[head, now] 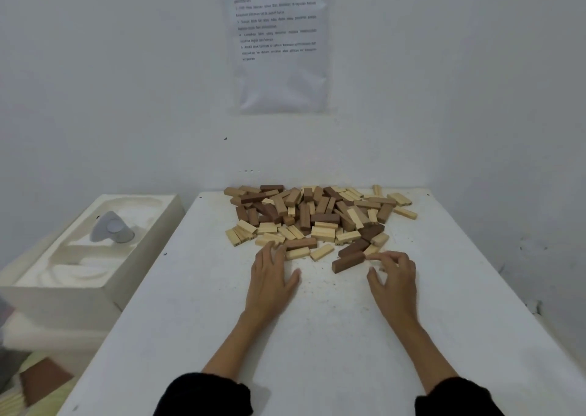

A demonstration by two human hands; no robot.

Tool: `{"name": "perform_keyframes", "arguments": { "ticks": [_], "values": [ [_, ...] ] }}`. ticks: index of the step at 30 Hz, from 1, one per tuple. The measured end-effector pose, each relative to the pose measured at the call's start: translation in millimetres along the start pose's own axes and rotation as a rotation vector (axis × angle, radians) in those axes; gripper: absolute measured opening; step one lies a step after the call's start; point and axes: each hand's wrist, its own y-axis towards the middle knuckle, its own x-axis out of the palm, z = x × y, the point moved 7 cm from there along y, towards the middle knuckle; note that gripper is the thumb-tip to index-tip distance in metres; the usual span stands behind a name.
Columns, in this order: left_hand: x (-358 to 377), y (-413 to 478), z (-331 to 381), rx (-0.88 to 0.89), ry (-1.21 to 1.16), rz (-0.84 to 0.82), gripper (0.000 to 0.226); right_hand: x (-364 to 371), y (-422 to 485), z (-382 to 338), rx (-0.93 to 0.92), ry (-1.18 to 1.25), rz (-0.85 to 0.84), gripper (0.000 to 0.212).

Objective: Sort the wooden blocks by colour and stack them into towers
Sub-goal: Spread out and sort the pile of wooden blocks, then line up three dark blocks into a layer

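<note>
Head view. The pile (317, 216) of blocks lay on the bench (222, 320), and no tower stood anywhere. The left hand (272, 276) lay flat at the pile's near-left edge, fingers straight and touching the pale blocks there, holding nothing. The right hand (393, 276) sat at the pile's near-right edge, fingers curled, and appeared to pinch a pale block (375, 256) by its end. A dark block (348, 262) lay just beside that hand, on the pile's near side.

Judgement: the step in hand was the first picking-out by colour. It would be done best by lifting loose blocks off the pile's near edge rather than dragging buried ones, and by setting each shade down in its own place on the bare bench nearer the person than the pile. Each tower base should lie flat and square.

Count: two hands, one pile, three shades (pale, mid-brown, dark brown). The blocks overlapped, so no exact count was possible; there were several dozen, and pale looked the most numerous. One tray (95, 241) stood left of the pile, off the bench. One sheet (279, 41) hung on the wall above the pile.
</note>
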Motion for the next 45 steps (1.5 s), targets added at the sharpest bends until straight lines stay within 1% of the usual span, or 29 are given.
{"name": "perform_keyframes", "arguments": {
  "ticks": [2, 4, 8, 12, 14, 16, 18, 20, 22, 24, 27, 29, 31, 33, 36, 39, 41, 43, 45],
  "values": [
    [-3, -4, 2, -0.006, 0.004, 0.014, 0.053, -2, -4, 4, 0.045, -0.03, -0.042, 0.031],
    [-5, -8, 2, -0.015, 0.002, 0.026, 0.05, -3, -10, 6, 0.069, -0.114, -0.114, 0.04],
    [-4, -15, 1, -0.022, 0.019, 0.022, 0.048, -3, -27, 4, 0.057, -0.291, -0.241, 0.058],
    [-2, -14, -1, -0.014, 0.033, 0.029, 0.045, -1, -34, 1, 0.025, -0.369, -0.308, 0.059],
    [-2, -15, 0, -0.014, 0.007, 0.044, 0.049, 0, -35, 1, 0.009, -0.384, -0.308, 0.058],
    [-10, -15, 6, 0.014, -0.059, 0.127, 0.058, 0, -33, 1, 0.0, -0.379, -0.302, 0.059],
    [-16, -15, 18, 0.087, -0.138, 0.19, 0.056, 0, -33, 2, 0.02, -0.355, -0.306, 0.059],
    [-13, -9, 39, 0.175, -0.169, 0.145, 0.052, 0, -32, 3, 0.033, -0.322, -0.296, 0.059],
    [-2, 1, 61, 0.238, -0.15, 0.048, 0.048, -1, -33, 4, 0.052, -0.294, -0.291, 0.059],
    [10, 10, 79, 0.249, -0.145, -0.019, 0.047, -3, -34, 5, 0.058, -0.267, -0.278, 0.058],
    [21, 23, 96, 0.263, -0.121, -0.048, 0.04, -7, -34, 5, 0.071, -0.229, -0.256, 0.056],
    [23, 27, 98, 0.245, -0.158, -0.079, 0.03, -8, -34, 5, 0.07, -0.222, -0.244, 0.055],
    [18, 28, 90, 0.202, -0.234, -0.089, 0.026, -8, -33, 6, 0.064, -0.22, -0.236, 0.054],
    [1, 24, 75, 0.148, -0.329, -0.06, 0.025, -7, -32, 5, 0.042, -0.23, -0.223, 0.054],
    [-27, 9, 40, 0.045, -0.435, -0.028, 0.03, -4, -25, 1, 0.021, -0.266, -0.201, 0.052],
    [-43, -16, 7, -0.071, -0.439, -0.053, 0.021, 5, -13, -7, -0.007, -0.265, -0.163, 0.048],
    [-46, -33, -8, -0.103, -0.44, -0.075, 0.019, 13, -1, -15, -0.052, -0.297, -0.137, 0.045],
    [-47, -46, -15, -0.113, -0.457, -0.082, 0.019, 25, 8, -18, -0.05, -0.386, -0.177, 0.045],
    [-48, -51, -16, -0.113, -0.469, -0.063, 0.025, 34, 14, -19, -0.053, -0.475, -0.2, 0.047]
  ]
}}
